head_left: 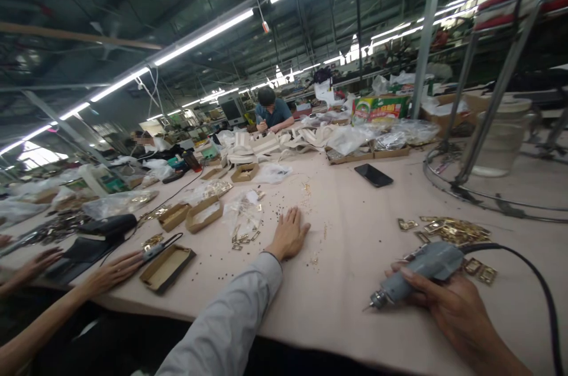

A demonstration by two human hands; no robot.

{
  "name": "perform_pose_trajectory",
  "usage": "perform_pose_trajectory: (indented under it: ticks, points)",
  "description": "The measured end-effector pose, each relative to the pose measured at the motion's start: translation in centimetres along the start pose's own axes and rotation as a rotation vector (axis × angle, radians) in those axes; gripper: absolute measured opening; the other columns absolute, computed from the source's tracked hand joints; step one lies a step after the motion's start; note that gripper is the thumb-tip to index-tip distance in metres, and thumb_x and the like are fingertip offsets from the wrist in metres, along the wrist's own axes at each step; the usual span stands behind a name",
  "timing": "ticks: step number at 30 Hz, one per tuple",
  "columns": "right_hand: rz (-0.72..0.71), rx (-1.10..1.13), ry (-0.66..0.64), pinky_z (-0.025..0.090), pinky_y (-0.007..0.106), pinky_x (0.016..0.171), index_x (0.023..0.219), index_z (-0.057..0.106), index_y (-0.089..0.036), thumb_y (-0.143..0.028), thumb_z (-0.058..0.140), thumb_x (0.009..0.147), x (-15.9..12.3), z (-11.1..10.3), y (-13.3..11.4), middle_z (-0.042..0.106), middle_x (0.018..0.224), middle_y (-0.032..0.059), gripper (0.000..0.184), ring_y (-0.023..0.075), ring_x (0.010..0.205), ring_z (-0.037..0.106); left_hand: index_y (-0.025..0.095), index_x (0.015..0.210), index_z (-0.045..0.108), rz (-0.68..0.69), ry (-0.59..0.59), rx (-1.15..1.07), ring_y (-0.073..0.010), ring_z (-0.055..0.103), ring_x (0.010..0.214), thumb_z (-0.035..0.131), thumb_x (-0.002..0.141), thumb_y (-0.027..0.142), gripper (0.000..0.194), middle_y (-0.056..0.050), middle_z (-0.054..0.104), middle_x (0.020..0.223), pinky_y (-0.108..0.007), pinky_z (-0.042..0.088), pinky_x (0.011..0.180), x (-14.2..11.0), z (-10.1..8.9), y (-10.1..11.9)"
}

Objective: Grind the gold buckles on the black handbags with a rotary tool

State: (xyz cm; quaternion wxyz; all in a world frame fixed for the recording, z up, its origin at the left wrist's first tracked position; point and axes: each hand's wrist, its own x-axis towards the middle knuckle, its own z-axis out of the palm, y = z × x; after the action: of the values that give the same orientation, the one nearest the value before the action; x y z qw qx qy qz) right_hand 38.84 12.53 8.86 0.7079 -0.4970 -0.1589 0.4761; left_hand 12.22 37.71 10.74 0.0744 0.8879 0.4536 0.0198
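My left hand [289, 234], in a grey sleeve, rests palm down on the pale table cover with its fingers stretched out. Tiny gold-coloured pieces [325, 230] lie scattered beside it, and small dark ones are strewn to its left. My right hand [455, 305] is wrapped round a grey electric screwdriver [417, 275], whose thin bit points down and left, near the table surface. A black cord [535, 272] runs from its back end. Just behind the screwdriver sits a pile of gold metal buckles [457, 229], with a few loose ones [487, 274] at its right.
A co-worker's hand [118, 269] lies at the left by an open cardboard tray [167, 268]. More small trays [205, 214] and plastic bags [242, 210] stand beyond. A black phone [373, 174] lies ahead. At right rises a metal stand [470, 189]. Another person [275, 112] sits opposite.
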Motion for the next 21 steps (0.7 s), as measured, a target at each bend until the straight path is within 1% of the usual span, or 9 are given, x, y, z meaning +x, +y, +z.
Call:
perform_pose_trajectory:
  ticks: [2,3,6,8,11,14,17,19,21]
  points:
    - [0.011,-0.001,0.003,0.071,0.052,0.071,0.097,0.073,-0.014,-0.033,0.103,0.053,0.0,0.1,0.0,0.08,0.099,0.0167,0.057,0.0461,0.096,0.076,0.006,0.165,0.018,0.043,0.009,-0.022,-0.032,0.007,0.163,0.013,0.104,0.062,0.083,-0.017,0.012,0.176,-0.057,0.008,0.133,-1.2,-0.7,0.6]
    - [0.014,-0.004,0.0,0.071,0.051,0.071,0.098,0.073,-0.013,-0.033,0.103,0.053,0.0,0.1,0.0,0.08,0.1,0.0169,0.057,0.0461,0.096,0.076,0.009,0.166,0.017,0.1,0.001,-0.034,-0.0306,0.006,0.164,0.014,0.104,0.063,0.082,-0.015,0.011,0.176,-0.056,0.007,0.133,-2.0,-0.9,1.1]
    - [0.003,-0.016,-0.007,0.071,0.049,0.071,0.1,0.074,-0.011,-0.033,0.101,0.058,0.0,0.0,0.1,0.08,0.1,0.0175,0.055,0.0442,0.095,0.077,0.018,0.167,0.013,0.332,-0.097,-0.056,-0.0272,0.004,0.164,0.019,0.104,0.065,0.079,-0.009,0.008,0.177,-0.054,0.007,0.133,-4.0,-0.9,2.7]
    - [-0.005,-0.024,0.0,0.071,0.047,0.07,0.1,0.074,-0.012,-0.033,0.1,0.06,0.0,-0.1,0.2,0.08,0.1,0.0169,0.053,0.0424,0.094,0.078,0.021,0.168,0.01,0.413,-0.152,-0.047,-0.0273,0.003,0.164,0.022,0.104,0.065,0.078,-0.008,0.008,0.177,-0.056,0.006,0.133,-4.7,-0.5,3.1]
    - [-0.004,-0.026,0.002,0.071,0.045,0.068,0.099,0.075,-0.012,-0.033,0.101,0.059,-0.1,-0.1,0.2,0.08,0.099,0.0159,0.053,0.0408,0.091,0.078,0.02,0.168,0.01,0.366,-0.155,-0.031,-0.0282,0.003,0.164,0.02,0.105,0.062,0.076,-0.009,0.007,0.177,-0.058,0.005,0.133,-4.7,-0.5,2.5]
    - [-0.016,-0.026,-0.005,0.071,0.043,0.066,0.097,0.075,-0.013,-0.035,0.101,0.059,-0.1,-0.1,0.2,0.08,0.1,0.0163,0.051,0.0392,0.087,0.079,0.018,0.167,0.01,0.277,-0.109,-0.041,-0.0276,0.002,0.164,0.019,0.107,0.059,0.074,-0.01,0.007,0.177,-0.058,0.004,0.133,-5.2,-1.4,1.3]
    - [-0.004,-0.035,-0.002,0.071,0.044,0.069,0.099,0.075,-0.013,-0.035,0.1,0.059,-0.1,-0.1,0.3,0.08,0.101,0.016,0.051,0.0393,0.089,0.078,0.023,0.168,0.007,0.293,-0.051,-0.07,-0.025,-0.001,0.164,0.023,0.107,0.06,0.073,-0.006,0.005,0.177,-0.056,0.002,0.133,-7.7,-2.0,1.3]
    - [0.01,-0.037,-0.002,0.071,0.043,0.069,0.099,0.075,-0.014,-0.034,0.1,0.059,-0.1,-0.2,0.4,0.08,0.1,0.0157,0.052,0.0398,0.091,0.078,0.028,0.168,0.005,0.359,-0.071,-0.085,-0.0242,-0.002,0.164,0.029,0.106,0.061,0.074,-0.003,0.004,0.177,-0.055,0.002,0.134,-9.9,-1.8,1.9]
    - [0.013,-0.037,-0.008,0.071,0.044,0.069,0.099,0.076,-0.014,-0.035,0.1,0.059,-0.1,-0.2,0.4,0.08,0.101,0.0157,0.051,0.0404,0.093,0.078,0.03,0.168,0.004,0.397,-0.116,-0.091,-0.0252,-0.001,0.164,0.034,0.104,0.062,0.077,-0.002,0.005,0.177,-0.056,0.003,0.134,-11.7,-1.1,2.5]
